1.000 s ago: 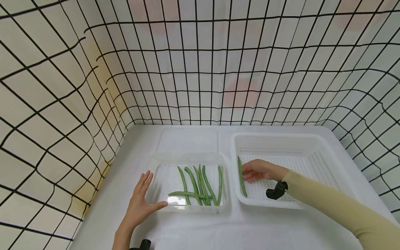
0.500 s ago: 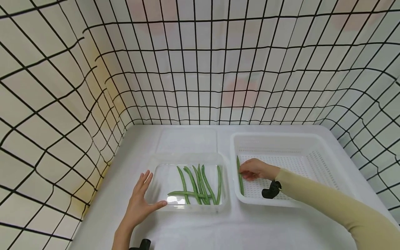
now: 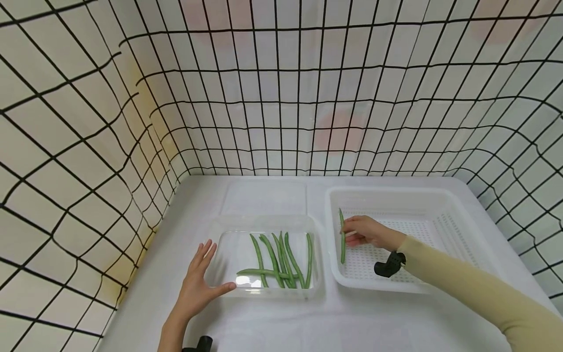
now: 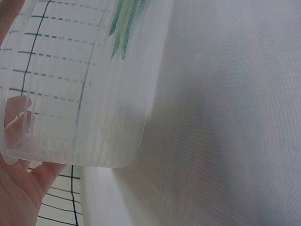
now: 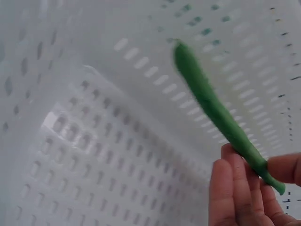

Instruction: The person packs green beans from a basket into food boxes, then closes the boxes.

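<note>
My right hand (image 3: 368, 231) pinches a green bean (image 3: 342, 252) between thumb and fingertips, over the left side of a white perforated basket (image 3: 365, 284). In the right wrist view the bean (image 5: 214, 106) slants up from the fingers, raised above the slotted floor. My left hand (image 3: 196, 286) is spread at the near left corner of a clear plastic container (image 3: 286, 294), thumb along its front rim and fingers straight beside its left side. Several green beans (image 3: 274, 261) lie lengthwise in the container, one crosswise over the others. The left wrist view shows the container's wall (image 4: 108, 127) close up.
Black wire grid panels (image 3: 299, 98) stand around the left, back and right of the white-covered table (image 3: 281, 327). A faint clear rectangular sheet (image 3: 264, 198) lies behind the container. A black wrist camera (image 3: 389, 266) sits on the right wrist, low over the basket.
My right hand reached left to the bean at the basket's left wall, pinched it, and has lifted it slightly up and to the right. The left hand stays at the container.
</note>
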### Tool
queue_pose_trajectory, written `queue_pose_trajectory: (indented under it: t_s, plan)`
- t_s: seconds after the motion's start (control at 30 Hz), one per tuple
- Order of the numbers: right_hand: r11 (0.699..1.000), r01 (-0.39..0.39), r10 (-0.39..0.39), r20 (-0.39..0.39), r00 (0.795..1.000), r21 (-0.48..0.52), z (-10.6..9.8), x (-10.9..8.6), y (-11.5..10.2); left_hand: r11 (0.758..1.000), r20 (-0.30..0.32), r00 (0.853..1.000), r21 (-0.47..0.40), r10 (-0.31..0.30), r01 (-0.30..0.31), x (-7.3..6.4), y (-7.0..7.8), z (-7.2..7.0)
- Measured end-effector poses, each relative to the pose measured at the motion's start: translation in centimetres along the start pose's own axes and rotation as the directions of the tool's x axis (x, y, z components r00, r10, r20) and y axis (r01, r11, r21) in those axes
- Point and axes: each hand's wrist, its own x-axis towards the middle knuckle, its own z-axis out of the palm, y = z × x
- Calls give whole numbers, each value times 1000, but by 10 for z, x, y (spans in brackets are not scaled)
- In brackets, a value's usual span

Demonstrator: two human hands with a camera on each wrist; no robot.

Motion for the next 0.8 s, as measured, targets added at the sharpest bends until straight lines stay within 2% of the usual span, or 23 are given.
queue_pose_trajectory:
  t_s: [0.13,0.27,0.4,0.6,0.8]
  plan:
    - [998,55,-55,13,998,33,-7,-7,-9,1000,-3,1000,2,2,-2,0,0,0]
    - [998,63,-64,39,997,24,-5,-17,-13,1000,-1,1000,2,-3,3,0,1,0]
    - [996,88,-89,51,995,14,3,-28,-16,1000,2,1000,5,-6,6,1,2,-1]
    - [982,189,-190,59,980,26,17,-45,-33,1000,-3,1000,15,2,-2,2,3,-2]
    - [981,191,-194,110,975,32,37,-52,-44,1000,1,1000,7,-12,12,1,2,0]
